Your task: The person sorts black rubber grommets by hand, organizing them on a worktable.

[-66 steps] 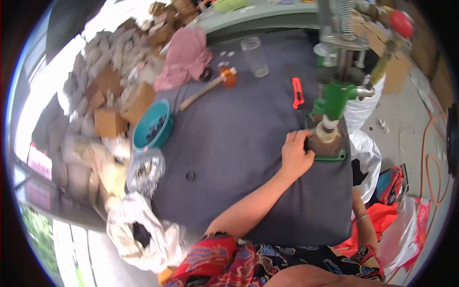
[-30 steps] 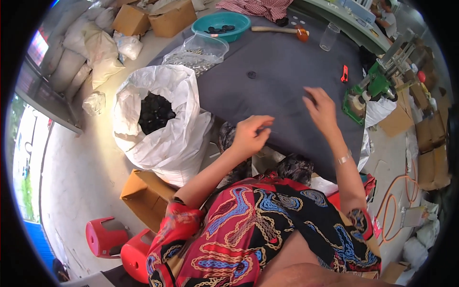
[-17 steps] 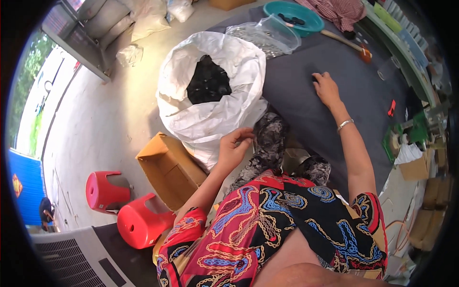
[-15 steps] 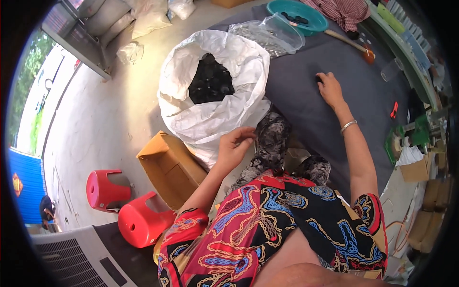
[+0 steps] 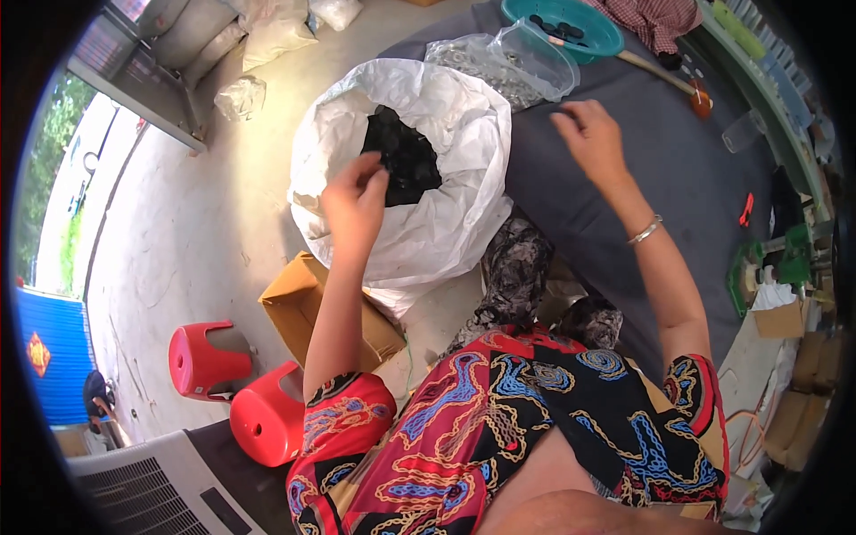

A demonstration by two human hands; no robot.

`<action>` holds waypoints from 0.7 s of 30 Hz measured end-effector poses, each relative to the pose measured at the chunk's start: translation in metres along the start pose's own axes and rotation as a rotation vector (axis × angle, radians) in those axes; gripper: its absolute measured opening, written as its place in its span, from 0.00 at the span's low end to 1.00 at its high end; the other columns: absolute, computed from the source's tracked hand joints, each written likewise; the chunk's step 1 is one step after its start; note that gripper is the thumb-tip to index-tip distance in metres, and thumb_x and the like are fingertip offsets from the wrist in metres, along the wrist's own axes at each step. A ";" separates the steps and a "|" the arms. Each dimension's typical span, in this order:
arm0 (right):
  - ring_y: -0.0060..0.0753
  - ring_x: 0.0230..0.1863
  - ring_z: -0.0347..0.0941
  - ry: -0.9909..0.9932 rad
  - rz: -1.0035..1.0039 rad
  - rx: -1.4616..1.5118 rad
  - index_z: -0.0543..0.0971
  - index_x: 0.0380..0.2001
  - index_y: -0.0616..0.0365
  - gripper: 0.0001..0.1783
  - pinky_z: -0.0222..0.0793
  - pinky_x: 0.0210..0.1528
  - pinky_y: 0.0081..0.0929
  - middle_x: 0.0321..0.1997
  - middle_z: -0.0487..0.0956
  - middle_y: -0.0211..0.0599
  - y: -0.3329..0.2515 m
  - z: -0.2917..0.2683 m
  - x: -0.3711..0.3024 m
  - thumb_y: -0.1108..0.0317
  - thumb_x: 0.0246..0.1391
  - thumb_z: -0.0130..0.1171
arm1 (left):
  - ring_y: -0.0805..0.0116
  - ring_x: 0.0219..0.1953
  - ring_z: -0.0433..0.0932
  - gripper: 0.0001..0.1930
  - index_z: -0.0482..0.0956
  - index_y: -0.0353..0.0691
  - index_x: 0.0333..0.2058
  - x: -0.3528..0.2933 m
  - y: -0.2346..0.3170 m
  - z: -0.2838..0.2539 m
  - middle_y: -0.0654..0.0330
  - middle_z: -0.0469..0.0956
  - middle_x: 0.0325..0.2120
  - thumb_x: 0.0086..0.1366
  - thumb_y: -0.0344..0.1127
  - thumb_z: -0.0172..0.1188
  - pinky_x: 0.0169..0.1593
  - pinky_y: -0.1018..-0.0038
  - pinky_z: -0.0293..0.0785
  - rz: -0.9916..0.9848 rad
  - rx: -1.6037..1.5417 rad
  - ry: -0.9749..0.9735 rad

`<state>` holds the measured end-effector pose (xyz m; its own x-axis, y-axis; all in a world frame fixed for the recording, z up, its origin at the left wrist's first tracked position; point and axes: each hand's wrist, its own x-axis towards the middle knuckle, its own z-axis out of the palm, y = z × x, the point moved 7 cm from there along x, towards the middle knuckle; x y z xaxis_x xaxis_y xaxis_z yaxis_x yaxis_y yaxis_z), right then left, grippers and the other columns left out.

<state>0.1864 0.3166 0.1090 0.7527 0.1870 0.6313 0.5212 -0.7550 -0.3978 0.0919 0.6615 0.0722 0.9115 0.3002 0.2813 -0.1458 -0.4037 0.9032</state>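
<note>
A large white woven sack stands in front of me, its mouth wide and rolled back. Glossy black pieces, too jumbled to name, fill the part I can see into. Over the sack's near left rim, my left hand reaches in with bent, parted fingers close to those pieces; nothing shows in them. My right hand hovers above the dark grey cloth-covered surface, thumb and fingers apart, with no object visible. Beyond it lies a clear plastic bag of small shiny silvery parts.
A teal basin with black pieces sits at the back, beside a wooden-handled mallet. A clear cup, a red cutter and a green hand press are at right. An open cardboard box and red stools stand left.
My left hand has moved from my knee up and left over the sack's mouth. My right hand has lifted and shifted slightly left toward the plastic bag. The view has shifted a little.
</note>
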 end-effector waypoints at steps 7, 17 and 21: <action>0.46 0.42 0.75 -0.061 -0.128 0.063 0.79 0.42 0.62 0.20 0.71 0.44 0.37 0.40 0.78 0.45 -0.095 0.077 0.000 0.58 0.51 0.64 | 0.67 0.37 0.78 0.19 0.75 0.32 0.47 0.042 -0.050 0.083 0.56 0.79 0.38 0.61 0.37 0.60 0.41 0.74 0.74 -0.413 -0.423 -0.305; 0.26 0.44 0.73 0.014 0.229 0.807 0.77 0.44 0.67 0.13 0.68 0.50 0.23 0.42 0.78 0.37 0.026 0.125 -0.022 0.69 0.66 0.49 | 0.58 0.46 0.78 0.29 0.76 0.27 0.49 0.024 -0.075 0.149 0.49 0.79 0.44 0.49 0.37 0.71 0.49 0.69 0.73 -0.540 -0.497 -0.104; 0.26 0.44 0.73 0.024 0.113 0.714 0.76 0.44 0.67 0.13 0.67 0.50 0.23 0.42 0.77 0.36 0.002 0.123 -0.016 0.69 0.66 0.48 | 0.58 0.47 0.77 0.32 0.74 0.26 0.50 0.024 -0.081 0.137 0.49 0.78 0.46 0.49 0.38 0.72 0.49 0.69 0.72 -0.741 -0.576 -0.192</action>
<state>0.2248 0.3892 0.0157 0.8126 0.1124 0.5718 0.5827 -0.1728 -0.7941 0.1785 0.5829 -0.0389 0.8882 0.1413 -0.4373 0.3729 0.3344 0.8655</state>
